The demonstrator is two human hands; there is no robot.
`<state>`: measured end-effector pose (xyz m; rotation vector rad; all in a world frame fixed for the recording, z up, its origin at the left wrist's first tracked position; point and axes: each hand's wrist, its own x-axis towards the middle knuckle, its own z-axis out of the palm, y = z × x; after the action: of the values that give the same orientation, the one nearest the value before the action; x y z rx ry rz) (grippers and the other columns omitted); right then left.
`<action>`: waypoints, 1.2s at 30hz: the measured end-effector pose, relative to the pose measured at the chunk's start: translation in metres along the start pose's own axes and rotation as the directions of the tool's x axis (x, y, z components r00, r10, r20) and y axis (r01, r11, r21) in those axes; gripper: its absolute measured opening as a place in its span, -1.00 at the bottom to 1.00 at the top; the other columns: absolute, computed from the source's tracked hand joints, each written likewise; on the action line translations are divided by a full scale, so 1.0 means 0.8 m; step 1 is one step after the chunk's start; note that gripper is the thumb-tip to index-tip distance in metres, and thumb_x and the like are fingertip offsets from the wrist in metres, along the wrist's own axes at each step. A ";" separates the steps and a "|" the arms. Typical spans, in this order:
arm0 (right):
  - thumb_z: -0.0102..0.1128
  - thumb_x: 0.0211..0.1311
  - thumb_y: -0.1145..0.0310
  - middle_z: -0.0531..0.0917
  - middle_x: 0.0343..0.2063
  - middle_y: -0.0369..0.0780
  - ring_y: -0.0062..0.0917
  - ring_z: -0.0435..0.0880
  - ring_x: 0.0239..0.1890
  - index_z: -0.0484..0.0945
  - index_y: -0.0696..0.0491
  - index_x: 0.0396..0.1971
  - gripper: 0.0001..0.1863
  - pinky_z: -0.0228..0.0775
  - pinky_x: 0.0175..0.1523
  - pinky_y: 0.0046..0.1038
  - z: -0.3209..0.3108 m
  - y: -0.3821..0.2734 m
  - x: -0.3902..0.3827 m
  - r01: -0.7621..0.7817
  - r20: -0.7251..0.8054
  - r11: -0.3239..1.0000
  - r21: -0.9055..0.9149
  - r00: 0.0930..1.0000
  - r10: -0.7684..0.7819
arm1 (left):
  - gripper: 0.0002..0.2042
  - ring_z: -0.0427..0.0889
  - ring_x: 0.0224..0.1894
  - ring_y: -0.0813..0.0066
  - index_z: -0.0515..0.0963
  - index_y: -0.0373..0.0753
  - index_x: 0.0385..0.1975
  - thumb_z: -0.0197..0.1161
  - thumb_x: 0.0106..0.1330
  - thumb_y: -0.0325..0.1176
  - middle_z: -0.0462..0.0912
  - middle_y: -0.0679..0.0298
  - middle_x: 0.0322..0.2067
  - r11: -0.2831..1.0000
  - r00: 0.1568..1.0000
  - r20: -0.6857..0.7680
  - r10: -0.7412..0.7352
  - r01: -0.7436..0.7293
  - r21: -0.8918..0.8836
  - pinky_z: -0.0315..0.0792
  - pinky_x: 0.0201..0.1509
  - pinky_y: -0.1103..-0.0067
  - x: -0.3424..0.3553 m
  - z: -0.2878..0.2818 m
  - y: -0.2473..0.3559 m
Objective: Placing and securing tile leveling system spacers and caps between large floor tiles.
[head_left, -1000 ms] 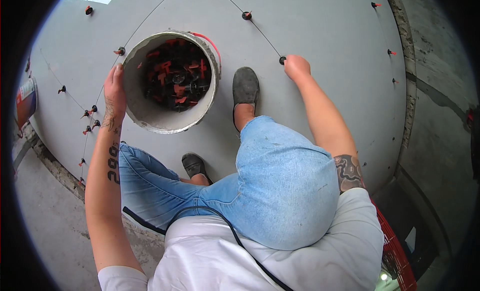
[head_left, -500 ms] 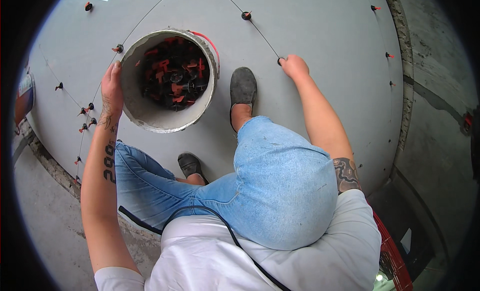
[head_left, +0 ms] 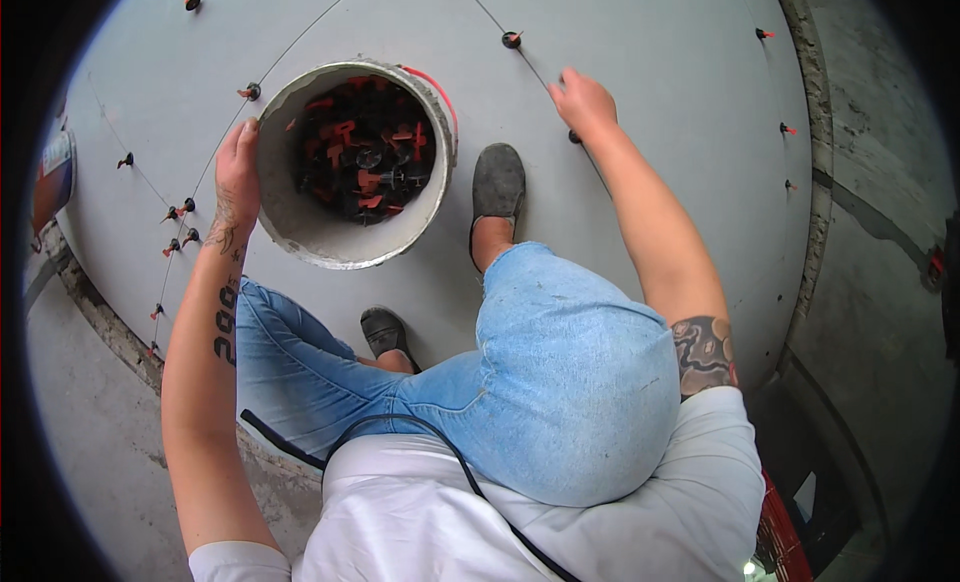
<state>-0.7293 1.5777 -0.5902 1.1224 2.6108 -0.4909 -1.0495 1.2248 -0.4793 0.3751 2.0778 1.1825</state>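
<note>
At 11 o'clock, a pale grey round bucket with a red handle is holding red-and-black clips. The left hand is touching the bucket's 9 o'clock side; whether it is clamping cannot be told. At 1 o'clock, the right hand is reaching over smooth grey floor slabs, its grip unclear, a black round disc showing at its 6 o'clock.

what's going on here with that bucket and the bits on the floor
A person's left hand is against the side of a bucket holding red and black pieces. Their right hand is over a floor seam, beside a small black piece; whether it holds anything is unclear. More such pieces stand along other seams.
</note>
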 end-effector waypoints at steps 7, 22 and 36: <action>0.15 0.25 0.10 0.63 -0.23 -0.16 -0.22 0.65 -0.18 0.45 0.04 -0.17 -0.67 0.53 -0.18 -0.16 -0.018 -0.073 0.092 0.224 0.010 0.960 -0.167 0.974 -0.226 | -0.57 0.34 -0.31 0.59 0.44 -0.37 -0.31 -0.04 0.44 -0.03 0.43 0.34 -0.44 0.997 0.998 -0.043 0.051 -0.049 0.065 0.30 -0.15 0.61 0.000 0.002 -0.008; -0.03 0.37 0.13 0.69 -0.31 -0.15 -0.28 0.69 -0.23 0.56 0.04 -0.32 -0.70 0.55 -0.20 -0.26 -0.019 -0.079 0.136 0.475 0.250 0.767 -0.431 0.880 -0.404 | -0.51 0.39 -0.39 0.45 0.46 -0.40 -0.34 -0.02 0.39 0.03 0.44 0.18 -0.53 0.968 0.995 -0.085 0.052 -0.029 0.249 0.34 -0.22 0.51 -0.005 -0.001 0.005; -0.04 0.30 0.18 0.71 -0.30 -0.09 -0.20 0.69 -0.24 0.68 0.04 -0.30 -0.67 0.52 -0.24 -0.23 -0.013 -0.102 0.144 -0.121 0.236 0.965 -0.233 0.956 0.177 | -0.50 0.33 -0.43 0.44 0.40 -0.40 -0.40 -0.02 0.40 0.05 0.36 0.19 -0.57 0.966 0.994 -0.095 0.062 -0.036 0.257 0.31 -0.28 0.49 -0.005 0.004 0.006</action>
<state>-0.8673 1.6043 -0.6058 1.0946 2.2742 -0.2875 -1.0454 1.2271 -0.4748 0.4978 2.3304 0.9812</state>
